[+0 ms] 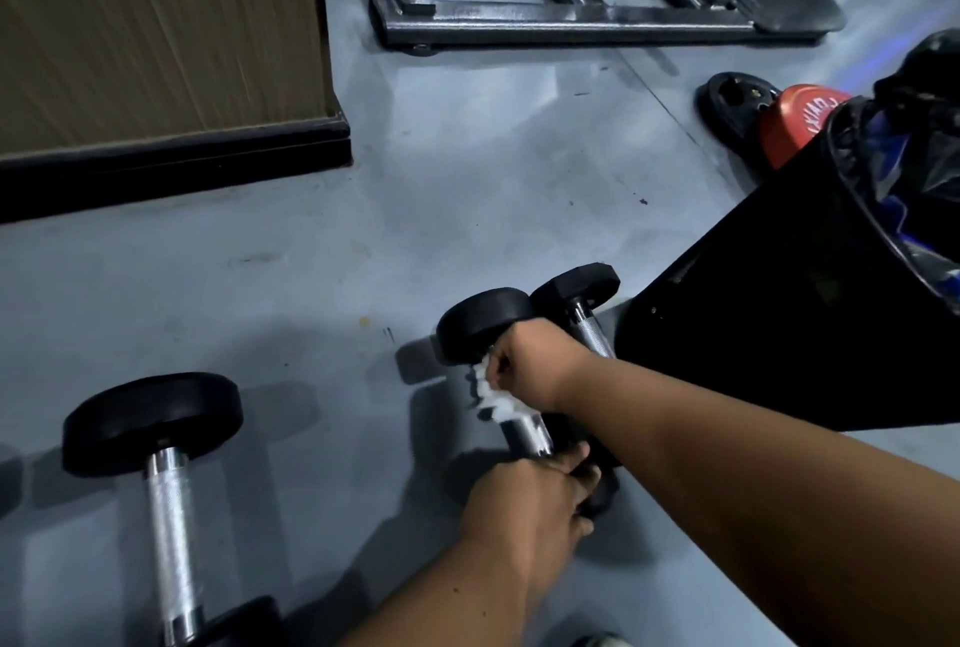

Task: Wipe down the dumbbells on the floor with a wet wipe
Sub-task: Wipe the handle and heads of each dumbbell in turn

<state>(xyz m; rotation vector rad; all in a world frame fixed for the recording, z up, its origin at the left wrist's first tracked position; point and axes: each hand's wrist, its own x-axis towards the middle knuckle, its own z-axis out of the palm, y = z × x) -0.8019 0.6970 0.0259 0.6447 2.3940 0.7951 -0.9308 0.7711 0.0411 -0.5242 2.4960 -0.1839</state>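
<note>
**Wiping the handle of the middle dumbbell**

Three dumbbells lie on the grey floor (467,189). The one being cleaned, the middle dumbbell (485,324), rests with its far black head toward the rack and its near head under the left hand (524,495). That hand's grip is clenched around the near end where handle meets head, probably to stop the weight from rolling while it is rubbed. The right hand (530,365) crosses over from the right and grasps a crumpled white wet wipe (491,397), pressing it against the chrome handle just below the far head; the bare metal shows between the two hands.

A second dumbbell (576,298) lies touching or just beside the first on its right, partly hidden by the right forearm. The left dumbbell (166,485) lies well apart near the bottom-left corner, untouched by either hand (whether it is already clean cannot be told).

A black bin (779,324) with a liner stands just to the right, handy for spent wipes. Behind it lie weight plates (737,100), and a steel rack frame (566,17) sits farther back.

My judgement: the handle is mid-wipe, with other weights likely left to do.
</note>
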